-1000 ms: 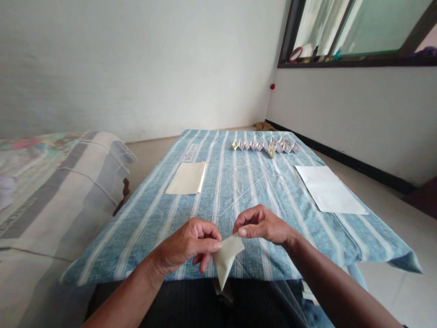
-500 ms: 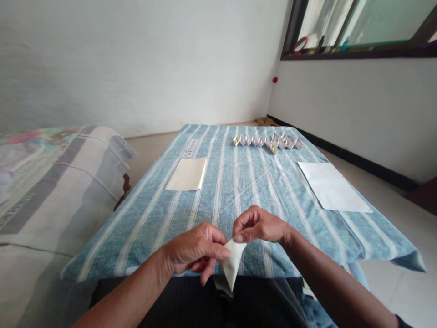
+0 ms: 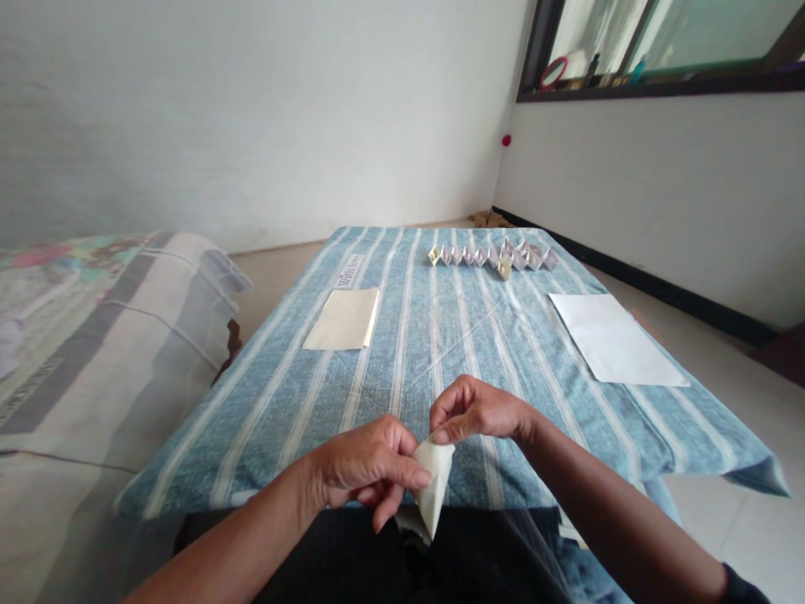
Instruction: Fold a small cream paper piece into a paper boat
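A cream paper piece (image 3: 433, 485), folded to a point, hangs below my hands over the near table edge. My left hand (image 3: 368, 461) pinches its left side between thumb and fingers. My right hand (image 3: 475, 411) grips its top corner with curled fingers. Its inner folds are hidden by my fingers. A flat cream sheet (image 3: 343, 319) lies on the blue striped cloth (image 3: 283, 403), and a larger white sheet (image 3: 613, 338) lies to the right. Along the far end runs a row of several small folded paper pieces (image 3: 490, 257).
A printed label (image 3: 350, 270) lies on the cloth near the far edge. A striped bed (image 3: 94, 369) stands to the left. White walls rise beyond the table, with a window (image 3: 654, 46) high on the right and cardboard (image 3: 489, 220) behind the far corner.
My hands and the folded paper have shifted a little to the right, and the left hand sits closer to the right. The table and sheets have moved slightly up in view.
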